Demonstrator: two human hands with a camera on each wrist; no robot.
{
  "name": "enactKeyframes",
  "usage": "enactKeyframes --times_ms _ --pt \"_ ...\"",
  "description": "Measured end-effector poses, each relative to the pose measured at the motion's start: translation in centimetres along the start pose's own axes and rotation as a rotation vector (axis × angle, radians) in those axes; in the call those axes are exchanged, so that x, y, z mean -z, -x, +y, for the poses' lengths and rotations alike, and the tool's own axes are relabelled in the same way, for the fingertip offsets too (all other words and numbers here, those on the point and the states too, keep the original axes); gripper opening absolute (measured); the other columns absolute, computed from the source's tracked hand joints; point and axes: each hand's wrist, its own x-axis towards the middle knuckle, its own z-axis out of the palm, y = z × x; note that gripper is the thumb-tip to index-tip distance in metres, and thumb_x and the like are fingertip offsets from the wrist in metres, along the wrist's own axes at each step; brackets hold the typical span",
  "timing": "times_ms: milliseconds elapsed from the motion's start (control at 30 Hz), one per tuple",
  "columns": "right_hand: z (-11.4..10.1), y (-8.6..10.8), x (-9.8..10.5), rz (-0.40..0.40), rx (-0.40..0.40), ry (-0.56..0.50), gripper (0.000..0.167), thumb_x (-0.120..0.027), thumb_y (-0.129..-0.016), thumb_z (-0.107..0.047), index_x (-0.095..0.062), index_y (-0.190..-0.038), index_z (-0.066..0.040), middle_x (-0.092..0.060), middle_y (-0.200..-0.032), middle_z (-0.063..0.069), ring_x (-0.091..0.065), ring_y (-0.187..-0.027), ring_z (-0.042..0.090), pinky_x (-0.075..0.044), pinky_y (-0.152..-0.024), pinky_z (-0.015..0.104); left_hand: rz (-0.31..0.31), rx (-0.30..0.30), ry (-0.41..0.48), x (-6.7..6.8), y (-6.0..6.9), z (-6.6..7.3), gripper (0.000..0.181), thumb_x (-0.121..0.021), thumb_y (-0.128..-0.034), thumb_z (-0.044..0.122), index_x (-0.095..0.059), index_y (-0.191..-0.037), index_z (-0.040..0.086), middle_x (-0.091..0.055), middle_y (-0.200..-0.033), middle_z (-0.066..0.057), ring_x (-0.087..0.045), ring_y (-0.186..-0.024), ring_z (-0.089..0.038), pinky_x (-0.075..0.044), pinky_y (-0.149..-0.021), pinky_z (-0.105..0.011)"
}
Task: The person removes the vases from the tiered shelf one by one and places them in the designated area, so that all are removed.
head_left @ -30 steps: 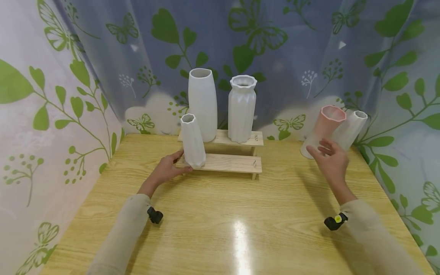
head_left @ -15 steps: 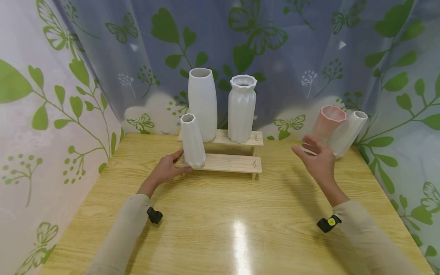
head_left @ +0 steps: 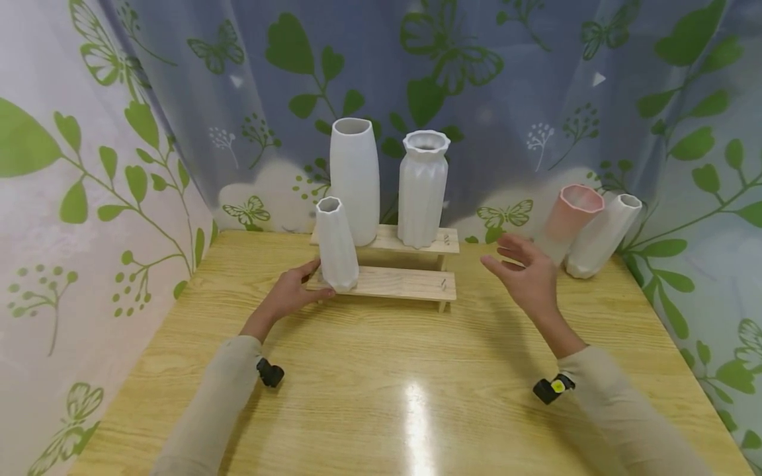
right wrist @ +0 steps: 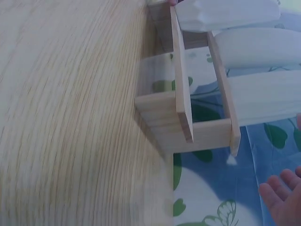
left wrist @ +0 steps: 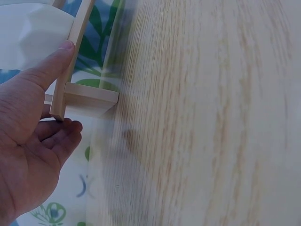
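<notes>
A two-step wooden stand (head_left: pixel 399 283) sits at the back of the table. My left hand (head_left: pixel 288 294) grips the left end of its lower shelf; in the left wrist view the thumb (left wrist: pixel 54 66) lies on the board beside the vase and the fingers curl at its end. A small white faceted vase (head_left: pixel 337 251) stands on that end. The upper shelf carries a tall smooth white vase (head_left: pixel 355 185) and a white ribbed vase (head_left: pixel 423 198) with a scalloped rim. My right hand (head_left: pixel 530 274), fingers loosely bent around nothing, hovers right of the stand.
At the back right of the wooden table (head_left: pixel 357 396) are a pink-to-white vase (head_left: pixel 573 215), partly behind my right hand, and a slim white vase (head_left: pixel 602 241). A patterned curtain (head_left: pixel 488 99) hangs along the back and sides.
My right hand has moved left, away from the pink-to-white and slim white vases toward the stand. My left hand keeps its grip on the lower shelf.
</notes>
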Motion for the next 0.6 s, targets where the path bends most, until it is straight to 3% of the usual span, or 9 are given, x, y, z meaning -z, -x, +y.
enactKeyframes --times_ms 167,600 --pt "-0.7 0.2 -1.3 -0.038 0.027 -0.029 0.055 -0.084 -0.089 -0.024 -0.065 -0.137 -0.008 -0.066 -0.132 0.013 -0.067 -0.118 0.029 -0.058 -0.095 0.038 0.005 -0.002 0.010 -0.1 0.0 -0.1 0.098 -0.079 -0.0893 0.045 -0.028 -0.161 0.002 -0.031 -0.164 -0.019 -0.039 -0.146 -0.040 -0.040 -0.116 -0.053" --pt "-2.5 0.1 -4.6 -0.119 0.065 -0.115 0.055 -0.083 -0.089 -0.024 -0.064 -0.138 -0.009 -0.067 -0.133 0.012 -0.066 -0.119 0.031 -0.054 -0.099 0.052 0.014 0.010 0.014 -0.1 0.1 -0.3 0.098 -0.080 -0.0884 0.047 -0.028 -0.162 0.007 -0.031 -0.164 -0.018 -0.039 -0.145 -0.041 -0.041 -0.115 -0.054"
